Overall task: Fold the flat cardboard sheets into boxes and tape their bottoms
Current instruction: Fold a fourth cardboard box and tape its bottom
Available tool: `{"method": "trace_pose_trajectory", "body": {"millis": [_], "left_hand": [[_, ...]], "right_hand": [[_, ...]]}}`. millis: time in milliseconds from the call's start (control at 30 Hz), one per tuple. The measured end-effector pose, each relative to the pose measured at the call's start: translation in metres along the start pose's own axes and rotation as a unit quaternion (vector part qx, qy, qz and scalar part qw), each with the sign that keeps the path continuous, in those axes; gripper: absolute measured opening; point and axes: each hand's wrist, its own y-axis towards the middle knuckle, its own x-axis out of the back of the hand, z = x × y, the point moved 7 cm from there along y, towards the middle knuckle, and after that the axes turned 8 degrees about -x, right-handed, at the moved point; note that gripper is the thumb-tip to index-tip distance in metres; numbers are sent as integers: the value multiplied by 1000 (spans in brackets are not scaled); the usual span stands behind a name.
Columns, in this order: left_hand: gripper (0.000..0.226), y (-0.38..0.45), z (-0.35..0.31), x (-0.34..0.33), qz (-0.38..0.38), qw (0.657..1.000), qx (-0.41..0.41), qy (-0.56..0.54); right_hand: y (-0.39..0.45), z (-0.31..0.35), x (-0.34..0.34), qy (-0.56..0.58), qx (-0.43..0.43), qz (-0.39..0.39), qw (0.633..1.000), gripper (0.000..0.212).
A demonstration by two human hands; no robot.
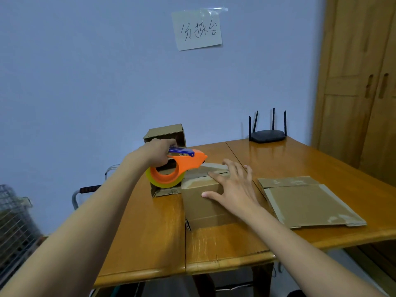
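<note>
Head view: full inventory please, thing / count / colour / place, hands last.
tape dispenser: 1, orange with blue handle and yellowish tape roll, above the box's left edge
box: 1, brown, table centre, under the right hand
folded boxes: at least 1, brown, behind the dispenser at the table's far left
flat cardboard sheets: stack, count unclear, brown with old tape, table right
table: 1, glossy wood
router: 1, black, four antennas, table's far edge
paper note: 1, white, handwritten, taped to wall
wardrobe: 1, wooden, right
wire basket: 1, grey, lower left
left hand: grips the dispenser handle
right hand: fingers spread flat on the box
</note>
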Motion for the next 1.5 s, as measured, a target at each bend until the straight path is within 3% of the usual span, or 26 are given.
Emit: {"method": "trace_pose_trajectory", "body": {"millis": [567,767,1000,1200,1500], "left_hand": [[41,-5,-7,-7,9,1000,8,-1],[47,-6,-10,-7,3,1000,0,12],[47,-8,-11,-7,6,1000,-2,27],[48,-10,-14,-6,8,998,-8,56],[49,-9,-10,-5,8,998,-17,52]], "right_hand": [[-3,5,-4,60,-14,-31,998,72],[4,5,0,8,-26,-8,1000,111],[11,9,-1,-75,-13,28,997,84],[15,15,-5,-123,29,48,991,91],[17,11,-14,-128,26,78,988,98]]}}
